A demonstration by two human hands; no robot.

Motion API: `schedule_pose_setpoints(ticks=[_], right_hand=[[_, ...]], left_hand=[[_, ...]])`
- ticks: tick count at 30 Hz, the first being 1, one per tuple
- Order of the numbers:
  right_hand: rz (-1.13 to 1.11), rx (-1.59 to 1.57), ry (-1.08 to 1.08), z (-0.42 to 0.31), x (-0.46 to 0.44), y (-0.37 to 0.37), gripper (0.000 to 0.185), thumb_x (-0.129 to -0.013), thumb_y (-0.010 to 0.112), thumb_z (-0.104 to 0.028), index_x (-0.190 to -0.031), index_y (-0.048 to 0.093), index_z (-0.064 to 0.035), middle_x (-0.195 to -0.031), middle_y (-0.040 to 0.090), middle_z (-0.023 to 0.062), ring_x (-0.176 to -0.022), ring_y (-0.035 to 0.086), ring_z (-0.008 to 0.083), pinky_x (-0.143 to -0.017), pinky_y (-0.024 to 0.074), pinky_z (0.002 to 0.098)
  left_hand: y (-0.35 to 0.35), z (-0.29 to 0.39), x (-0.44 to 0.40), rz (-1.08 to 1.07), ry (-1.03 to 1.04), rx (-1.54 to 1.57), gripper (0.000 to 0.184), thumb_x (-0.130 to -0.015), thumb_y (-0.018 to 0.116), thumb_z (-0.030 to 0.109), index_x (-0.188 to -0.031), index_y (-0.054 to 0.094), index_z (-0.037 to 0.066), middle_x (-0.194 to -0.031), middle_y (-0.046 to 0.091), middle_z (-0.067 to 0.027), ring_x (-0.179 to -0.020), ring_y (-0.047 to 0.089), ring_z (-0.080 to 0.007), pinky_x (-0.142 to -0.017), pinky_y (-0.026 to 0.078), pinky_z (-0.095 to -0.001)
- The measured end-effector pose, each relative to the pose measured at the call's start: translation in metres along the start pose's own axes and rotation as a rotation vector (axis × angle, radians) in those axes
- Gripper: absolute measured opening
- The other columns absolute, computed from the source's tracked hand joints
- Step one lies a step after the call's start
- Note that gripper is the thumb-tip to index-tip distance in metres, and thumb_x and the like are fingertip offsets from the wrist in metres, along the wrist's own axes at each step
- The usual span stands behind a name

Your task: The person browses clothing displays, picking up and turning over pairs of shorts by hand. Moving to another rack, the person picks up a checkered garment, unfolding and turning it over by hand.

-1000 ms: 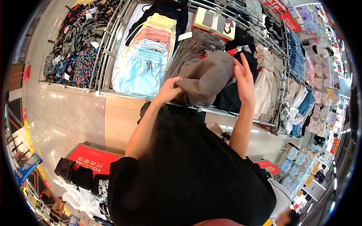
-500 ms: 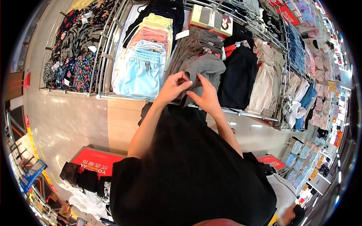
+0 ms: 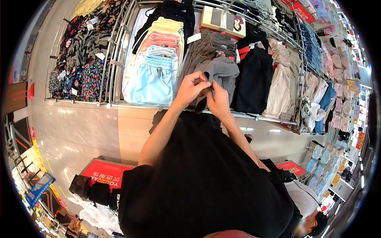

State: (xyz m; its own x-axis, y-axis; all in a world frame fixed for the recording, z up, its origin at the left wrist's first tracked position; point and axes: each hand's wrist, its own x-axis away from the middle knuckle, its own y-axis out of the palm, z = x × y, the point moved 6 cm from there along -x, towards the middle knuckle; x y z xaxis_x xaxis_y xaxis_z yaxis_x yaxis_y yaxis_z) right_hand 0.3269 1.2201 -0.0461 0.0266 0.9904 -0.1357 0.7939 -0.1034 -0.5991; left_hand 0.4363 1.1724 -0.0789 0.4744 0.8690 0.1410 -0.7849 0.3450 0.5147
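My left hand (image 3: 193, 88) is closed on a dark strap-like strip (image 3: 202, 104) of the grey-brown garment (image 3: 222, 71). Close beside it, my right hand (image 3: 218, 100) pinches the same strip, and the fingertips of both hands nearly meet. The garment lies at the front of a stack of grey-brown trousers (image 3: 206, 45) on the rack. Light blue shorts (image 3: 150, 81) are to the left of my hands, and black trousers (image 3: 254, 79) to the right. Part of the strip is hidden behind my fingers.
A metal rail (image 3: 159, 108) edges the rack in front of me. A yellow box (image 3: 222, 22) stands behind the trousers. Floral clothes (image 3: 93, 79) lie on the left rack and beige trousers (image 3: 276, 87) farther right. Behind me are a red sign (image 3: 104, 173) and a person (image 3: 303, 200) at lower right.
My right hand has come down and left from the garment's right side to beside my left hand. The lifted garment has been lowered onto the stack, and both hands now hold the strip.
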Motion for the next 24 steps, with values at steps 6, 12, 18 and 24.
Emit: schedule_pose_setpoints(ticks=[6, 12, 18, 24], right_hand=[[-0.167, -0.003, 0.054, 0.002, 0.000, -0.003, 0.031, -0.090, 0.048, -0.003, -0.119, 0.052, 0.0061, -0.097, 0.060, 0.0296, -0.091, 0.058, 0.0458, -0.074, 0.0468, 0.0480], [-0.138, -0.004, -0.045, -0.023, -0.003, -0.003, 0.029, -0.087, 0.056, -0.007, -0.113, 0.056, 0.0060, -0.092, 0.061, 0.0290, -0.087, 0.060, 0.0448, -0.072, 0.0470, 0.0474], [-0.135, 0.077, -0.031, -0.003, -0.003, -0.003, 0.014, -0.088, 0.058, -0.007, -0.094, 0.058, 0.0054, -0.069, 0.055, 0.0256, -0.067, 0.059, 0.0429, -0.057, 0.0439, 0.0418], [-0.202, 0.017, 0.054, -0.002, -0.007, -0.018, 0.015, -0.094, 0.054, -0.009, -0.087, 0.056, 0.0042, -0.060, 0.051, 0.0159, -0.051, 0.044, 0.0188, -0.051, 0.0369, 0.0320]], left_hand=[[-0.012, -0.003, 0.002, 0.056, 0.058, -0.060, 0.011, -0.084, 0.065, 0.003, -0.080, 0.056, 0.003, -0.072, 0.056, 0.0033, -0.068, 0.051, -0.0024, -0.060, 0.038, -0.0190], [-0.010, -0.003, 0.002, 0.062, 0.002, -0.022, 0.012, -0.085, 0.066, 0.004, -0.079, 0.055, 0.004, -0.072, 0.055, 0.0041, -0.065, 0.049, -0.0020, -0.058, 0.036, -0.0189], [-0.010, -0.005, -0.001, 0.083, 0.031, -0.005, 0.012, -0.086, 0.066, 0.007, -0.080, 0.056, 0.004, -0.069, 0.056, 0.0039, -0.060, 0.048, -0.0012, -0.051, 0.034, -0.0187], [-0.019, -0.004, 0.001, 0.112, 0.035, -0.023, 0.011, -0.087, 0.066, 0.006, -0.082, 0.056, 0.004, -0.076, 0.058, 0.0034, -0.070, 0.050, -0.0020, -0.062, 0.037, -0.0188]])
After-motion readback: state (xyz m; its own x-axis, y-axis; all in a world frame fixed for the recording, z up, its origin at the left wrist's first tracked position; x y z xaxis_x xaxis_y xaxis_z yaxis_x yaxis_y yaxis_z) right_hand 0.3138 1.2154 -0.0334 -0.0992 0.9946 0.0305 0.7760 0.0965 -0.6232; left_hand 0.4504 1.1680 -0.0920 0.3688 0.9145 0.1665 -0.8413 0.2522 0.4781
